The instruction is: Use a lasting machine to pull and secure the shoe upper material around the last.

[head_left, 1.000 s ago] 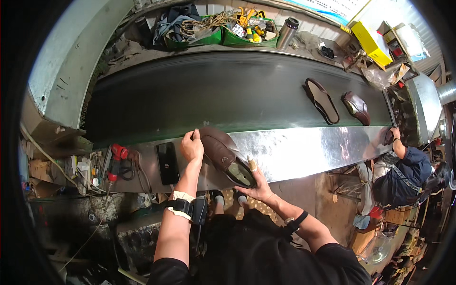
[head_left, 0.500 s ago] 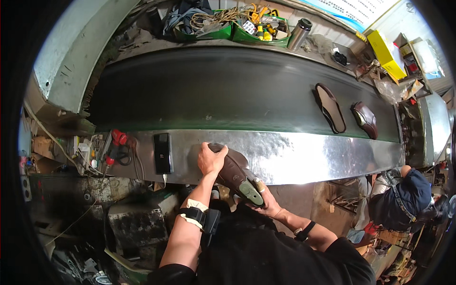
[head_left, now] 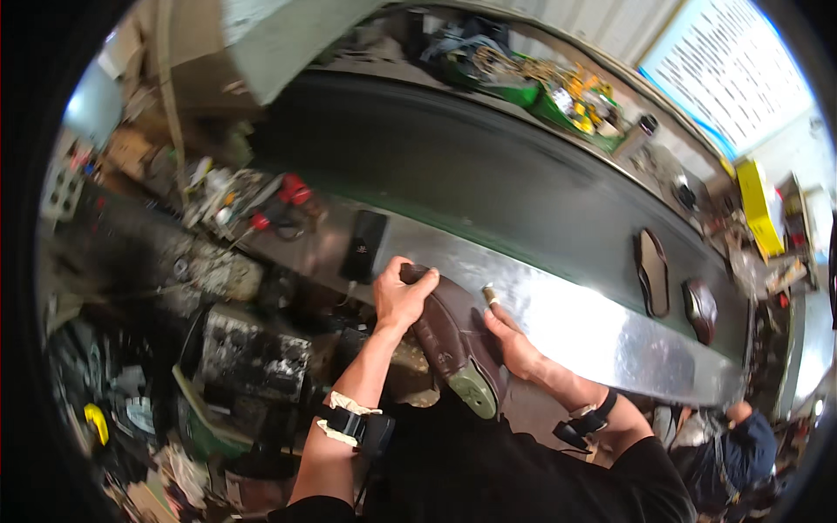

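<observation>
A dark brown shoe with a green-grey last showing at its heel lies between my hands, just in front of the shiny metal ledge. My left hand grips its toe end from above. My right hand holds its side, fingers pressed against the upper. Both forearms come up from the lower edge, each with a dark wrist strap.
A dark conveyor belt runs behind the ledge, carrying a sole and another shoe at the right. A black phone-like slab lies on the ledge. Another person crouches at lower right. Cluttered tools fill the left.
The shoe has come off the ledge toward my body, with both hands closing on it. My head has swung left and down, tilting the belt in view.
</observation>
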Motion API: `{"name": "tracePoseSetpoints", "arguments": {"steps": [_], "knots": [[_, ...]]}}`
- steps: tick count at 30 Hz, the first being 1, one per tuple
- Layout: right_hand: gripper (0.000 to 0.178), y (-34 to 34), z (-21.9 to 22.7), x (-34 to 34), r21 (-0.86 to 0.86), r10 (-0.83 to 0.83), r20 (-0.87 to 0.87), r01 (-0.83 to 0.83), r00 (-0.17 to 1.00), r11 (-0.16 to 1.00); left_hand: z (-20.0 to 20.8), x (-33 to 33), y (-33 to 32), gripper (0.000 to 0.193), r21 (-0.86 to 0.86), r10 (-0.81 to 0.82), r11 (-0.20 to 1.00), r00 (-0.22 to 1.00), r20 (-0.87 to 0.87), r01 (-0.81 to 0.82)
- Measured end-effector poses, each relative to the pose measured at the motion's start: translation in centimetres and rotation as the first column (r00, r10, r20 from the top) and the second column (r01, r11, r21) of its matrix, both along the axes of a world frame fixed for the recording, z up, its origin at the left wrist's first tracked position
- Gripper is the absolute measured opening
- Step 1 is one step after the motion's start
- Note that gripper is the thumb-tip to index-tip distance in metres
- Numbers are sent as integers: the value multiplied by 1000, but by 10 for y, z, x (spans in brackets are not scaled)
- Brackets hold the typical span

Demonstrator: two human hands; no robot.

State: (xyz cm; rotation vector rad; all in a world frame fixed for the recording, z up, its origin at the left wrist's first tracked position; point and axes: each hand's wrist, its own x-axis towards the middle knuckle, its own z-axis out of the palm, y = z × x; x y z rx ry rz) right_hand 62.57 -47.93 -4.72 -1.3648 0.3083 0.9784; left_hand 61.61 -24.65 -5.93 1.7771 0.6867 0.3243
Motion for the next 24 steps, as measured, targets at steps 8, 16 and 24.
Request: {"name": "tracePoseSetpoints", "arguments": {"steps": [8,16,24], "knots": [[54,148,61,-85,282,207,432,-350,878,893,80,-160,113,36,89,454,879,880,139,-468],[24,325,83,-254,388,428,459,-609,779,692,153,-400,244,32,-52,821,517,477,315,-854],[26,446,119,-384,589,579,203,-571,790,572,166,-550,261,43,-673,910,402,190,369,-620]]}}
